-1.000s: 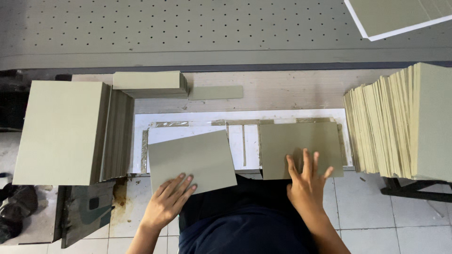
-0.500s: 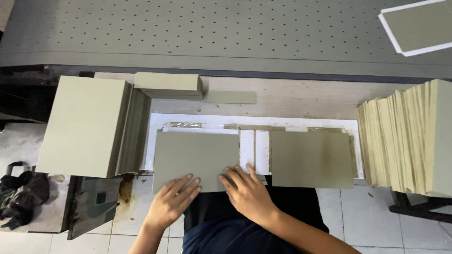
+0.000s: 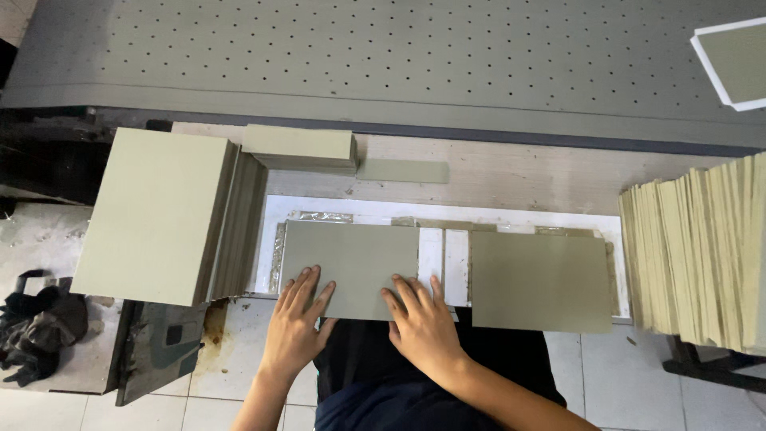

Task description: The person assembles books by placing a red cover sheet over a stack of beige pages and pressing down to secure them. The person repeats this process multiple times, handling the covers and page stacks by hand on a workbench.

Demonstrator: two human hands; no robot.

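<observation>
**Friend:** What are your hands doing?

**Me:** Both lie flat on a grey-green cardboard sheet, a rectangle [image 3: 349, 265]. My left hand [image 3: 295, 323] has its fingers spread on the near left part. My right hand [image 3: 423, 319] has its fingers spread on the near right corner. I pinch nothing. I only press down with open palms.

**Friend:** Where is the sheet?

**Me:** Right under my fingers, on the white work board [image 3: 271, 209]. Its near edge sticks out a little past the board, toward my tummy.

**Friend:** What is around your hands?

**Me:** Just past my right hand are two thin white strips [image 3: 444, 255]. Further right lies a second grey-green cardboard sheet [image 3: 541, 281], apart from mine. Far right stands a row of cardboard sheets on their edges [image 3: 694, 251]. Left of my left hand is a tall flat stack of grey-green boards [image 3: 152, 214]. Past my fingertips sit a small pile of short boards [image 3: 299, 148] and one thin grey-green strip [image 3: 403, 170]. Beyond those is the big grey table with many little holes [image 3: 399, 56].

**Friend:** What could go wrong?

**Me:** I think the sheet could slide crooked if one hand pushes harder than the other. Then its edges would not line up. The part that hangs over the edge could bend if I lean on it. If I push too far right, it could bump the white strips.
</observation>
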